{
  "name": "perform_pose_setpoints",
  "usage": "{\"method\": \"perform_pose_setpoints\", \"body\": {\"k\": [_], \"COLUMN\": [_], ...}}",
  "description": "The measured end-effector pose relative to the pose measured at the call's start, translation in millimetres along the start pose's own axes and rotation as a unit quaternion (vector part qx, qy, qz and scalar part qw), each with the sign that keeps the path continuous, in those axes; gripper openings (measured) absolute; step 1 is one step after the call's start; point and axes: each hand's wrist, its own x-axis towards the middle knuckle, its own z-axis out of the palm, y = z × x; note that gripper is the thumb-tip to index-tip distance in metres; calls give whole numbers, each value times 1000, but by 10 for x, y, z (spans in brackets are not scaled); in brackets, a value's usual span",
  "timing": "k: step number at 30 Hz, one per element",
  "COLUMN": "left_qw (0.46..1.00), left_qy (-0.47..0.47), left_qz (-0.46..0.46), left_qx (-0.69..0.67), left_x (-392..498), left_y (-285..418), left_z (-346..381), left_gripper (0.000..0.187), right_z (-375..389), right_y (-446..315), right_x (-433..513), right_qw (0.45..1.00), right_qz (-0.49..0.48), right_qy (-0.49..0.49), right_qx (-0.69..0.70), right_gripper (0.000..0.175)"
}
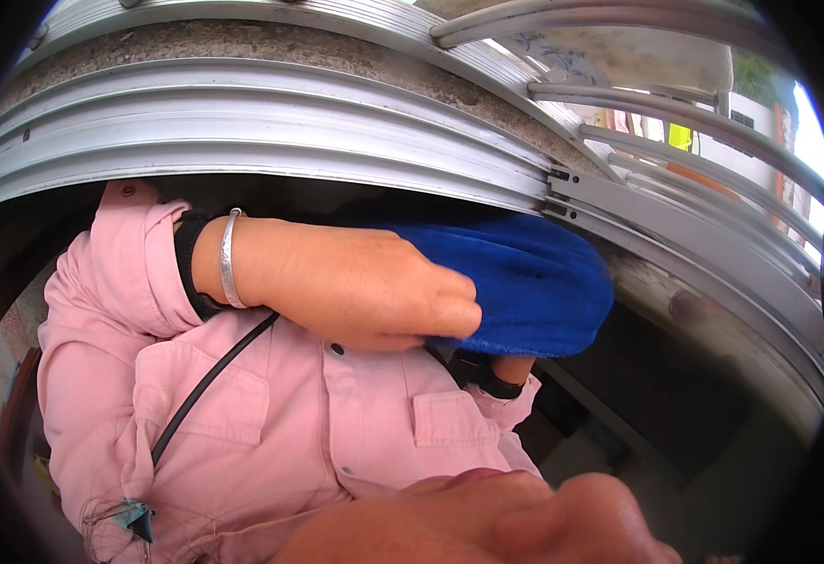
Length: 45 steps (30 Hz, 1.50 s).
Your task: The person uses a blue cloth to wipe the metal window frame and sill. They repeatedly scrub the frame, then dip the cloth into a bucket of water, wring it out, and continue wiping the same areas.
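Note:
My left hand reaches in from the left with its fingers curled, gripping the near side of a blue plush cloth. A silver bangle and a black cuff sit at its wrist. The cloth spreads to the right of those fingers, rounded at its far end. My right hand is hidden under or inside the cloth; only its wrist, with a black band, shows below the cloth's lower edge. Whether that hand is closed cannot be seen. The cloth lies right below the aluminium window track.
Metal window bars cross the upper right, with a building and bright yellow item beyond. A rough concrete sill strip runs behind the track. An aluminium sash rail continues to the right. A black cable hangs across my pink jacket.

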Motion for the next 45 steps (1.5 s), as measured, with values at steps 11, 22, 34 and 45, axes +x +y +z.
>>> {"method": "perform_pose_setpoints", "body": {"k": [11,22,34,45], "left_qw": [965,982,993,998], "left_qy": [-44,48,21,48], "left_qz": [-244,-180,-112,-49], "left_qx": [88,-23,5,-2], "left_x": [-334,-408,-345,-413], "left_y": [-298,-133,-191,-193], "left_z": [50,190,282,254], "left_gripper": [54,23,18,19], "right_z": [182,186,139,227], "right_y": [186,29,61,49], "right_x": [855,1239,1260,1352], "right_qw": [988,925,929,921], "right_qz": [-112,-99,-129,-141], "right_qy": [-72,-290,-312,-359], "right_qx": [-75,-226,-152,-60], "right_gripper": [14,7,5,3]}}
